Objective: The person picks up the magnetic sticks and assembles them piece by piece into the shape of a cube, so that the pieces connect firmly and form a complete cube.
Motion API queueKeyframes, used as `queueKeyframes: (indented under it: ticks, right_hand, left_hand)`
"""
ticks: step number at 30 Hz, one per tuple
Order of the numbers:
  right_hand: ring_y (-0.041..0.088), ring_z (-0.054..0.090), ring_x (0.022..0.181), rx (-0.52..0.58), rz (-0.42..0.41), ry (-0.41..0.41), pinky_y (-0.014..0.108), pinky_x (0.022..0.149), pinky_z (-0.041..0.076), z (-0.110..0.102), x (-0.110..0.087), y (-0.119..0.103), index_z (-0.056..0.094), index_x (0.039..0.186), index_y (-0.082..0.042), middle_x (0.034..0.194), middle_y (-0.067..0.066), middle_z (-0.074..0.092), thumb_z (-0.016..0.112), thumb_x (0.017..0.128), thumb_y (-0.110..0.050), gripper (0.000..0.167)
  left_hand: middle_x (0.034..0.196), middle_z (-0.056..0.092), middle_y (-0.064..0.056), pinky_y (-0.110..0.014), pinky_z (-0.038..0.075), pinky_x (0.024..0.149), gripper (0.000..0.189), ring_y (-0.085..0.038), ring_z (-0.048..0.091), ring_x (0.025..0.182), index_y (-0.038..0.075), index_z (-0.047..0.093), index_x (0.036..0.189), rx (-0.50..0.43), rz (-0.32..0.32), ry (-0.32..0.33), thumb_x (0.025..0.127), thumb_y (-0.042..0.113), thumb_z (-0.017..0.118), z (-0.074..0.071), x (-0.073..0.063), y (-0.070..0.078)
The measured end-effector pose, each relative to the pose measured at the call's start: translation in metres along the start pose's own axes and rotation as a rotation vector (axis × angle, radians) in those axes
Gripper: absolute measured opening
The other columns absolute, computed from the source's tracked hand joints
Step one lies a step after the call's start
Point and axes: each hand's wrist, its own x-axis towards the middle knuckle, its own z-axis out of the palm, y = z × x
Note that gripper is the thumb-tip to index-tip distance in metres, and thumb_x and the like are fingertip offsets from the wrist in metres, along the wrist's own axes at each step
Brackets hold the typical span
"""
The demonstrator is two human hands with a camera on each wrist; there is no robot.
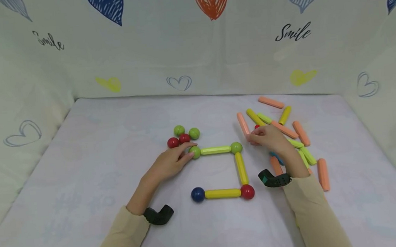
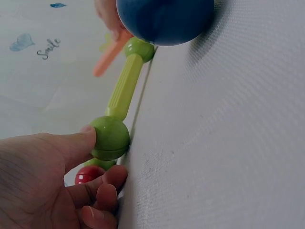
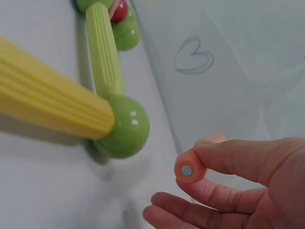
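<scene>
My left hand [image 1: 169, 163] pinches a green ball [image 2: 112, 137] between thumb and forefinger. This ball is at the left end of a light-green stick [image 1: 215, 150] with another green ball [image 1: 236, 147] at its right end. From there a yellow stick [image 1: 241, 168] runs toward me to a red ball [image 1: 247, 191]. A second yellow stick [image 1: 223, 193] joins that to a blue ball [image 1: 198, 194], leaving the left side open. My right hand [image 1: 271, 138] pinches an orange stick [image 1: 242, 123] with a round metal end, raised off the table in the right wrist view.
Loose green balls [image 1: 194, 133] and red balls [image 1: 173, 142] lie beyond my left hand. Several orange, yellow and light-green sticks [image 1: 301, 132] are scattered around and beyond my right hand. A printed cloth wall [image 1: 192, 54] rises behind the white table [image 1: 99, 158].
</scene>
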Motion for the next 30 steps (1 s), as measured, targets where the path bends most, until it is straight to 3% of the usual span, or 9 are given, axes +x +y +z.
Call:
queueKeyframes:
  ticks: [7, 12, 16, 20, 30]
  right_hand:
    - [0.022, 0.053, 0.08, 0.132, -0.07, 0.048, 0.027, 0.067, 0.042, 0.018, -0.043, -0.023, 0.061, 0.109, -0.003, 0.093, 0.015, 0.061, 0.058, 0.091, -0.033, 0.035]
    - [0.021, 0.057, 0.07, 0.268, -0.124, -0.041, 0.025, 0.063, 0.047, 0.048, -0.06, -0.041, 0.06, 0.104, -0.002, 0.083, 0.011, 0.066, 0.064, 0.088, -0.027, 0.03]
    - [0.02, 0.058, 0.065, 0.325, -0.179, -0.143, 0.025, 0.058, 0.047, 0.071, -0.064, -0.049, 0.059, 0.1, -0.001, 0.076, 0.008, 0.067, 0.066, 0.086, -0.025, 0.028]
    - [0.015, 0.058, 0.065, 0.309, -0.235, -0.203, 0.023, 0.059, 0.045, 0.089, -0.059, -0.053, 0.062, 0.095, -0.002, 0.072, 0.005, 0.067, 0.066, 0.085, -0.024, 0.024]
    - [0.011, 0.046, 0.06, 0.24, -0.239, -0.193, 0.018, 0.053, 0.034, 0.113, -0.059, -0.055, 0.065, 0.084, -0.007, 0.066, -0.002, 0.053, 0.069, 0.082, -0.024, 0.018]
  left_hand:
    - [0.07, 0.042, 0.0, -0.03, 0.035, 0.061, 0.039, -0.016, 0.046, 0.067, 0.027, 0.049, 0.133, 0.008, 0.008, 0.005, 0.095, 0.034, 0.051, 0.001, 0.001, -0.002]
    - [0.074, 0.048, -0.001, -0.031, 0.037, 0.064, 0.04, -0.018, 0.049, 0.073, 0.028, 0.048, 0.133, 0.011, -0.006, -0.001, 0.094, 0.036, 0.051, 0.001, 0.002, -0.003]
    - [0.076, 0.049, -0.001, -0.029, 0.035, 0.06, 0.039, -0.016, 0.047, 0.069, 0.028, 0.05, 0.132, -0.01, -0.004, 0.005, 0.094, 0.037, 0.052, 0.001, 0.003, -0.004]
    - [0.072, 0.045, -0.001, -0.028, 0.032, 0.056, 0.038, -0.015, 0.044, 0.063, 0.027, 0.05, 0.131, -0.022, 0.004, 0.008, 0.095, 0.036, 0.051, 0.001, 0.004, -0.007]
    - [0.068, 0.043, 0.001, -0.026, 0.028, 0.052, 0.036, -0.013, 0.038, 0.056, 0.027, 0.051, 0.13, -0.05, 0.038, 0.014, 0.095, 0.036, 0.05, 0.001, 0.002, -0.007]
